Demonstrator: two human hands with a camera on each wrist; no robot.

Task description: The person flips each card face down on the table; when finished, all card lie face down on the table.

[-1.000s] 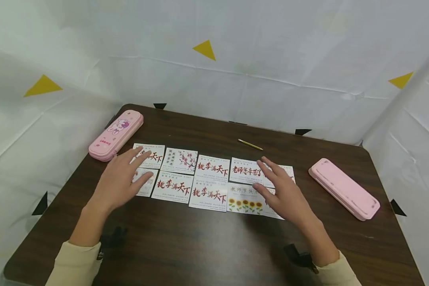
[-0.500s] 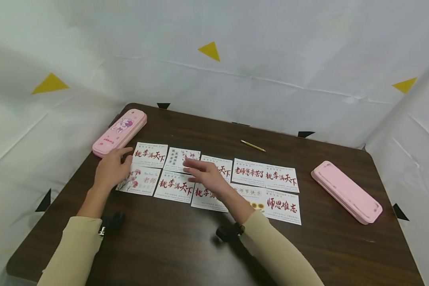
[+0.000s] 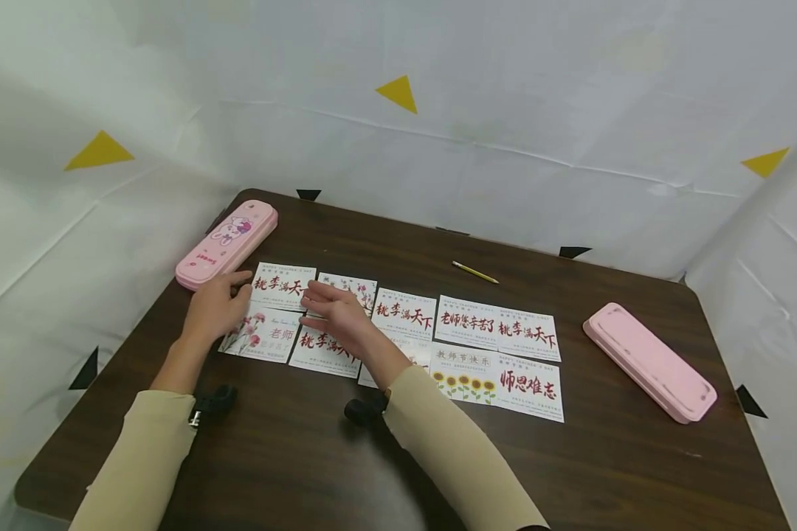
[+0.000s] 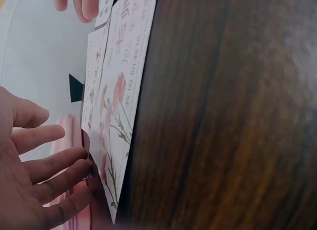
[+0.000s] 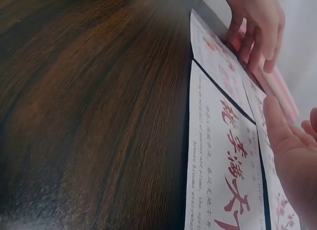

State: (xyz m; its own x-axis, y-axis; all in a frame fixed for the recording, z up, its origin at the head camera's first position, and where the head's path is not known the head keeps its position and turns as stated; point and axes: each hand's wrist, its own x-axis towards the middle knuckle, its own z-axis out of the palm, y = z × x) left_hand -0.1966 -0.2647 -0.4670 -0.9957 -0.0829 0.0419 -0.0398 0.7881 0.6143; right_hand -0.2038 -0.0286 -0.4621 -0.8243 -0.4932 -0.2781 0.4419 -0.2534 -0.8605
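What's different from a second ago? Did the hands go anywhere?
The right hand moved left, from over the right end of the cards to over those near the left end. The left hand shifted to their left edge. No card was visibly picked up. The cards, pencil and pink cases look unmoved.

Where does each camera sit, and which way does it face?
Head: on the head, facing forward and down at the table and cards; left hand, right hand and both sleeves show.
Left wrist: on the left wrist, facing past that hand along the pink-flower card; left hand shows, with the right hand's fingertips at the top.
Right wrist: on the right wrist, looking along the cards toward the left hand; both hands show.
Both wrist views share the pink-flower card and a pink case.
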